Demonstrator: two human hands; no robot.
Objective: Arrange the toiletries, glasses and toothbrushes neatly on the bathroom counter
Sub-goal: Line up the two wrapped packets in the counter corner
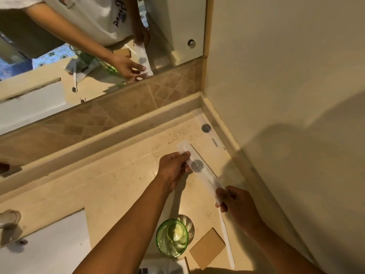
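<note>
Left hand (173,168): forearm extended forward, thumb and fingers pinching the upper part of a long white paper-wrapped toothbrush packet (199,169). Right hand (236,204): fingers curled, gripping the packet's lower end.

A white toothbrush packet (201,171) with a round grey sticker is being held over the counter. A second white packet (207,129) with a grey sticker is lying far back by the right wall. A green glass (171,240) is being seen near the front, with swirly lines in it. A plain brown card (207,248) is lying just right of it. A white toothbrush (227,244) is lying further right. The counter (118,184) is coloured pale cream with tiny dark specks. The tiles (118,107) behind are coloured brown, with a pale diamond pattern. The sink (49,244) is coloured white.
</note>
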